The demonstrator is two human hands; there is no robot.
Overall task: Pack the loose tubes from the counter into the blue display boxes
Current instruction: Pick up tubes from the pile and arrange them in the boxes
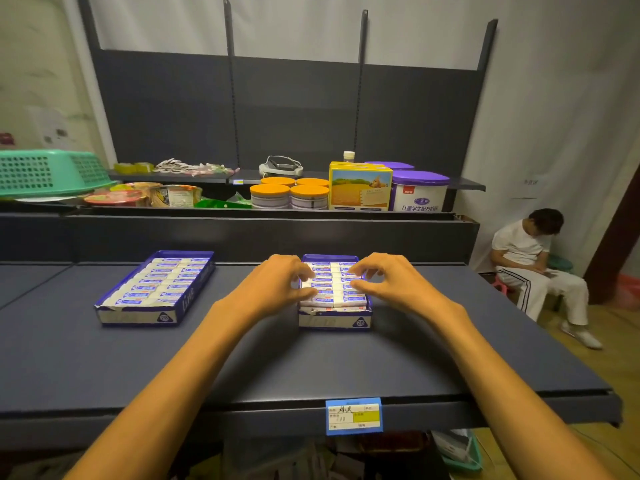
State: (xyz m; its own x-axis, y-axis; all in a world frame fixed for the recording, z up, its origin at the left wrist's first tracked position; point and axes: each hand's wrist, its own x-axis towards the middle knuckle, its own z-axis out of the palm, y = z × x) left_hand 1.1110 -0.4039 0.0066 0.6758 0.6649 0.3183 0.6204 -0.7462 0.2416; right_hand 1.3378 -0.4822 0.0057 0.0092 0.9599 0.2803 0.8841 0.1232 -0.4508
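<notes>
The counter under my arms looks like matt, smooth dark metal. At twelve o'clock the blue display box is printed card with a torn front edge; at ten o'clock a second box looks the same. The green basket is perforated plastic.

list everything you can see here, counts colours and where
blue display boxes: 2, blue and white, on the counter, one left, one centre under the hands, both filled with white packs
counter: 1, dark blue-grey, foreground
price tag: 1, blue and yellow, counter front edge
basket: 1, green, upside down, far left
orange-lidded tins: 4, back shelf centre
yellow box: 1, right of the tins
purple-lidded tubs: 2, back shelf right
seated person: 1, white clothes, far right
left hand: fingers curled on packs in centre box
right hand: same, right side
</notes>
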